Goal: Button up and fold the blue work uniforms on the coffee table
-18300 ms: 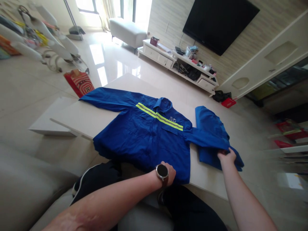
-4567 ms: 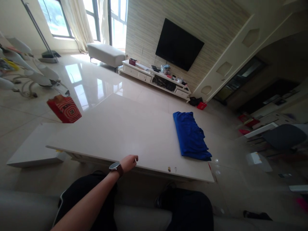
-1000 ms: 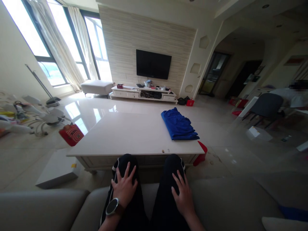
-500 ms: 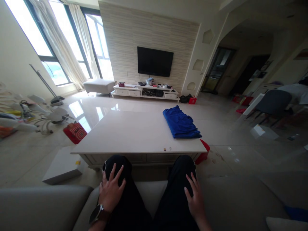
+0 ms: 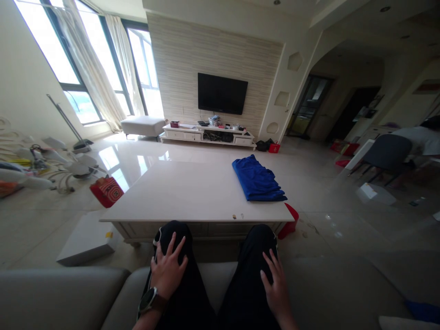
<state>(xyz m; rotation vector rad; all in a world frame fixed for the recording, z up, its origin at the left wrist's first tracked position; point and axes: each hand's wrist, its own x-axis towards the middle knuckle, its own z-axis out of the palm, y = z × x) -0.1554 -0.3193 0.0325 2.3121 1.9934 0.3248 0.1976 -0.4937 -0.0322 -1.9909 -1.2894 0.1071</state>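
Note:
My left hand [image 5: 169, 270] rests on my left knee with its fingers spread, a dark watch [image 5: 148, 300] on the wrist. On the other knee lies my right hand [image 5: 275, 286], its fingers apart and holding nothing. Both touch my dark trousers [image 5: 237, 298]. In front of my knees stands a white coffee table [image 5: 172, 192]. A folded blue cloth [image 5: 257, 178], perhaps a garment, lies on the table's right side. Two small bits [image 5: 234, 217] sit near the table's front edge.
A red bag [image 5: 107, 191] and a white box [image 5: 89, 240] stand left of the table. A red bin-like object [image 5: 290, 222] shows at its right corner. Beyond are a TV cabinet [image 5: 182, 134] and a television [image 5: 222, 93]. A person [image 5: 421, 137] sits by a dark chair [image 5: 388, 151].
The camera view has tilted up slightly, so the room sits a little lower. My left hand appears slightly further right on the knee; my right hand stays about where it was.

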